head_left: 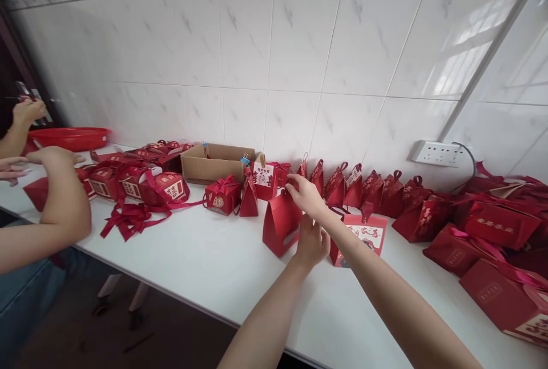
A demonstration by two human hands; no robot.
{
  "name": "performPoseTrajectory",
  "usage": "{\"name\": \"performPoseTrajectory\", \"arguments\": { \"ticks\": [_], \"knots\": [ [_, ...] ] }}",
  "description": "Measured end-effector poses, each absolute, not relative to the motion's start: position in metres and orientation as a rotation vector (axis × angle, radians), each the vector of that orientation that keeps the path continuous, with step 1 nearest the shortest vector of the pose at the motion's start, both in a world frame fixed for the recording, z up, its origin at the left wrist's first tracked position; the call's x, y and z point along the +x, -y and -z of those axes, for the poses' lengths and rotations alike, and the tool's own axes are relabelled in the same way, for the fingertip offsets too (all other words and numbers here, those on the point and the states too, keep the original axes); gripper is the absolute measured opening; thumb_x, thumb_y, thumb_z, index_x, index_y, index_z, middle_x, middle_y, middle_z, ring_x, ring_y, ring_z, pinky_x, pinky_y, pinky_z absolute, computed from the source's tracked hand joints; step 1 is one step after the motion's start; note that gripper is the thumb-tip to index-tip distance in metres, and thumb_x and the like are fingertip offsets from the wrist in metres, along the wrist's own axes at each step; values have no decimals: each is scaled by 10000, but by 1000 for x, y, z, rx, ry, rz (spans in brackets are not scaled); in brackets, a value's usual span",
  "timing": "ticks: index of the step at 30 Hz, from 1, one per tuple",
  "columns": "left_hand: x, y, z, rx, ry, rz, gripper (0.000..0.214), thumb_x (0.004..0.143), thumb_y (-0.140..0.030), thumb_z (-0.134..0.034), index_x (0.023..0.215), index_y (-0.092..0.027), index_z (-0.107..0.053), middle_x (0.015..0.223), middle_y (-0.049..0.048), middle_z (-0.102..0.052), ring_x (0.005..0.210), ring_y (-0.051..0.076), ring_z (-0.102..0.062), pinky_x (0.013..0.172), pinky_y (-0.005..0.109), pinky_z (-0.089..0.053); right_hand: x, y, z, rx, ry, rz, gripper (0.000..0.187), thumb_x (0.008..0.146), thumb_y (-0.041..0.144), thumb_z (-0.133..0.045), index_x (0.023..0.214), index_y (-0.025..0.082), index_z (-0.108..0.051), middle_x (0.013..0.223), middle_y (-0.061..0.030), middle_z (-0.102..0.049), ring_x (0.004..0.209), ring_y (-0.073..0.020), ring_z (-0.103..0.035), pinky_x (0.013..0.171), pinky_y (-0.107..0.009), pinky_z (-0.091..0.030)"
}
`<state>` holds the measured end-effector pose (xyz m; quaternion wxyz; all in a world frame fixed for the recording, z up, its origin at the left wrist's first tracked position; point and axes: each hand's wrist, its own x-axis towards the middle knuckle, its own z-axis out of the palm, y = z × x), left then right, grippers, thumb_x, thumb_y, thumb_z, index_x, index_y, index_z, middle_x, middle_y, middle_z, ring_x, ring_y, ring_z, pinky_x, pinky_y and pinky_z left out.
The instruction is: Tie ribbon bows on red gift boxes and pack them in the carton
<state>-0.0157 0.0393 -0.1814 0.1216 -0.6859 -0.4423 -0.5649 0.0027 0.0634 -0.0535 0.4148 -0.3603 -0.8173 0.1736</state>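
A red paper gift box [280, 223] with a handle top stands upright on the white table [201, 260]. My left hand [311, 243] presses its fingers against the box's right side. Higher up, my right hand [305, 193] pinches the box's top edge, fingers closed on it. Just right of my hands a flat red card with white printing [363, 235] lies on the table.
A row of small red handled boxes [363, 189] lines the tiled wall. Larger red boxes [496, 277] pile up at the right. An open cardboard box [214, 163], ribboned red boxes [145, 186] and a red basin [71, 137] sit left, where another person's arms [51, 203] work.
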Motion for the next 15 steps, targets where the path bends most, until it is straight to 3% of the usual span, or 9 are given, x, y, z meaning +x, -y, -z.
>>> {"name": "performPoseTrajectory", "arguments": {
  "ticks": [5,9,12,15],
  "knots": [
    [-15,-41,178,-2040,1262,1693,276,785,-119,-356,1003,-161,-519,960,123,-588,901,228,-573,771,406,-527,8,-63,46,-914,1964,-475,117,775,197,-568,868,169,-634,821,-35,-680,728,-156,-636,715,-282,-500],
    [-11,-30,166,-2184,1071,1656,232,763,-130,-333,699,-221,-536,665,36,-595,689,162,-576,661,318,-517,32,-40,24,-812,1777,-410,185,741,280,-635,892,175,-652,831,-36,-690,760,-168,-648,722,-290,-513],
    [1,3,134,-2287,638,1629,205,744,-171,-358,594,-239,-479,497,-7,-530,509,129,-520,524,280,-463,61,-19,6,-760,1631,-379,220,726,313,-655,896,173,-665,831,-43,-696,790,-185,-663,725,-307,-531],
    [13,49,80,-2360,207,1584,197,821,-206,-376,663,-237,-491,668,-34,-645,611,106,-585,607,270,-487,91,-2,-3,-775,1525,-344,203,714,328,-681,851,179,-679,777,-33,-694,716,-180,-664,636,-293,-540]
  ]
}}
